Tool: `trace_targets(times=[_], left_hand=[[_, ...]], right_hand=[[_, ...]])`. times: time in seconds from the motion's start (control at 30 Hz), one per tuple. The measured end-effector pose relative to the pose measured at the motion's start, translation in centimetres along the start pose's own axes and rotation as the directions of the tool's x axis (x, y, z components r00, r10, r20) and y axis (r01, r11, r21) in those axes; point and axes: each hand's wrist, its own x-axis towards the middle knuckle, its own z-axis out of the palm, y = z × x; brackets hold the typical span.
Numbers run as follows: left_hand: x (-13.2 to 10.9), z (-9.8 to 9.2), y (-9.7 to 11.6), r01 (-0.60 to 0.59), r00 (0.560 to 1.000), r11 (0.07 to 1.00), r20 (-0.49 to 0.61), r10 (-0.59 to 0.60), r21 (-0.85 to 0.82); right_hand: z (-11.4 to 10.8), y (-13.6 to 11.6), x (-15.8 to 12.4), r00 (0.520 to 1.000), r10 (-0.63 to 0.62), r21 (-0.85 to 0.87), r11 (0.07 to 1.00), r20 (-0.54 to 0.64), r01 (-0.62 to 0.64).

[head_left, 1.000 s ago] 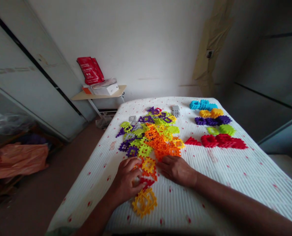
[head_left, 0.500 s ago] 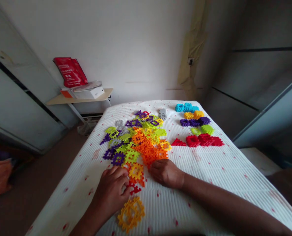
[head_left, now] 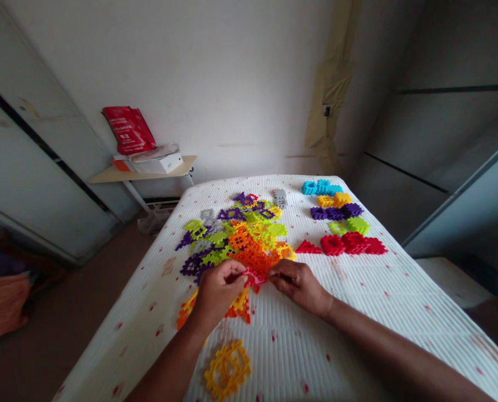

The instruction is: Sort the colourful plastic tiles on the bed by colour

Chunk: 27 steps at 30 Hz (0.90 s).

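A red toothed plastic building piece (head_left: 255,277) is held up between my hands in front of the orange pieces. My left hand (head_left: 220,290) pinches its left end, with thumb and forefinger closed. At its right end the fingers of my right hand (head_left: 301,286) are closed on it too. Behind my hands spreads a mixed heap of orange pieces (head_left: 253,251), lime green pieces (head_left: 218,239) and purple pieces (head_left: 190,264). Orange and yellow pieces (head_left: 240,304) lie partly hidden under my left hand. Nearer me rests a yellow gear-edged piece (head_left: 228,369).
Right of the heap, rows sorted by colour hold red pieces (head_left: 353,244), green pieces (head_left: 357,225), purple pieces (head_left: 335,213), yellow pieces (head_left: 334,200) and blue pieces (head_left: 322,187). A grey stack (head_left: 279,198) stands at the back of the white quilted bed (head_left: 316,340). A small table (head_left: 148,174) is beyond.
My left hand has moved forward and right, lifting the red piece from the near end of the heap. My right hand has shifted right and its fingers now meet the red piece.
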Motion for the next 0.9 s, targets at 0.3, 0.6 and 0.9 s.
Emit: trace_targets(times=[0.3, 0.6, 0.9], left_hand=[[1.5, 2.6, 0.7, 0.103, 0.994, 0.961, -0.002, -0.107, -0.255], [1.4, 3.5, -0.3, 0.041, 0.996, 0.966, -0.060, -0.059, -0.255], [0.8, 3.2, 0.2, 0.090, 0.996, 0.965, 0.049, -0.081, -0.247]], right_hand=[[-0.7, 0.6, -0.1, 0.995, 0.049, -0.081, 0.995, -0.090, -0.057], [0.2, 1.2, -0.2, 0.961, 0.244, 0.199, 0.956, -0.131, -0.216], [-0.7, 0.2, -0.2, 0.952, -0.289, -0.498, 0.843, -0.099, 0.204]])
